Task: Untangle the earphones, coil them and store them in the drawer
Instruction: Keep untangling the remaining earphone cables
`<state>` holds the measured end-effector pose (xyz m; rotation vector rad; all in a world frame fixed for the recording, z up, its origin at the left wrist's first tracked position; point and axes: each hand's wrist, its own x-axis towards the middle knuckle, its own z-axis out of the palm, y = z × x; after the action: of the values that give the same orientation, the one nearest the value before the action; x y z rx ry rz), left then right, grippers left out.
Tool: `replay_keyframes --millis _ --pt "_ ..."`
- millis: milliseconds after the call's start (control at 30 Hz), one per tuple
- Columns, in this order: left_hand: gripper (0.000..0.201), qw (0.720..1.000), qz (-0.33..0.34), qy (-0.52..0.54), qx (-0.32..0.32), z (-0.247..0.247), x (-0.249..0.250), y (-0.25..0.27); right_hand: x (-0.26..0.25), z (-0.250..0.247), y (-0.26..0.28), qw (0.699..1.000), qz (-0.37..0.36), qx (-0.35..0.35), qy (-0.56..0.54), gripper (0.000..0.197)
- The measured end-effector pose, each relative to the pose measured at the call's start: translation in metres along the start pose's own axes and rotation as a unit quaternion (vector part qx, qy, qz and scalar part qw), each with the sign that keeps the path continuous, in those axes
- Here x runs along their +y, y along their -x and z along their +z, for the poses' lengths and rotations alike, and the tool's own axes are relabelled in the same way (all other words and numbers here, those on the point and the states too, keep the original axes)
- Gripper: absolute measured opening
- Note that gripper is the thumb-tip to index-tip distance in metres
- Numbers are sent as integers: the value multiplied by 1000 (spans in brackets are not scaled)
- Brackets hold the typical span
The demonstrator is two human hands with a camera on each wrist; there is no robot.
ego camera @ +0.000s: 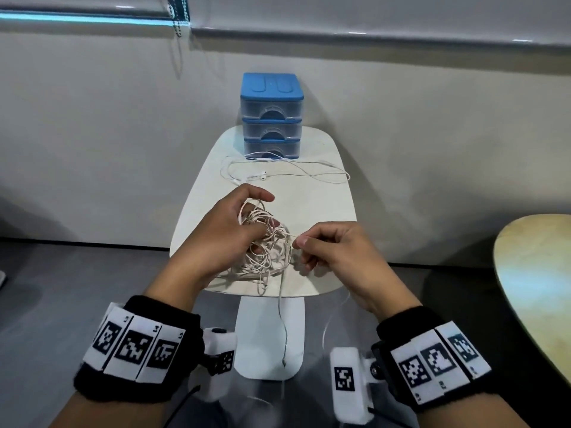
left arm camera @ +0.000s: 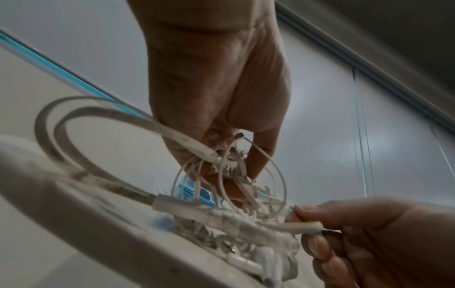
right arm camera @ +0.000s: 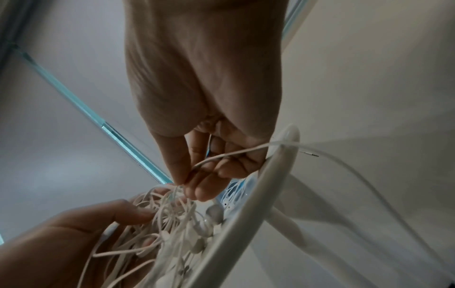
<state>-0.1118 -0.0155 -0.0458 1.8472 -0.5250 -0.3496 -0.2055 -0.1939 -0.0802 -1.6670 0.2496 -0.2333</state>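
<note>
A tangled bundle of white earphone cables (ego camera: 265, 245) lies near the front of the small white table (ego camera: 321, 211). My left hand (ego camera: 228, 227) has its fingers curled into the tangle (left arm camera: 229, 175) and grips it. My right hand (ego camera: 327, 245) pinches one strand (right arm camera: 221, 155) between thumb and forefinger at the bundle's right side. One cable end hangs over the table's front edge (ego camera: 282, 329). A separate untangled earphone (ego camera: 278, 171) lies spread out behind, in front of the blue drawer unit (ego camera: 272, 115), whose three drawers are shut.
The table stands on a white pedestal (ego camera: 268, 335) against a pale wall. A round wooden table's edge (ego camera: 537, 288) sits at the right. Window blind cords (ego camera: 177, 20) hang at the top left.
</note>
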Motion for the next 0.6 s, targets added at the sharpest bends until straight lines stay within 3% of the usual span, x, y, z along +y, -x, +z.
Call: replay_keyframes --millis 167,400,533,600 --pt "56 999 17 -2 -29 1 0 2 -2 9 3 999 12 -27 13 16" --pt "60 997 42 14 -62 11 4 1 -3 19 0 1000 18 1 12 26" --pt "71 998 51 27 -35 9 6 0 -17 10 2 994 -14 -40 104 34" --pt "75 998 54 27 -32 5 7 0 -22 -2 -6 988 -47 13 144 39"
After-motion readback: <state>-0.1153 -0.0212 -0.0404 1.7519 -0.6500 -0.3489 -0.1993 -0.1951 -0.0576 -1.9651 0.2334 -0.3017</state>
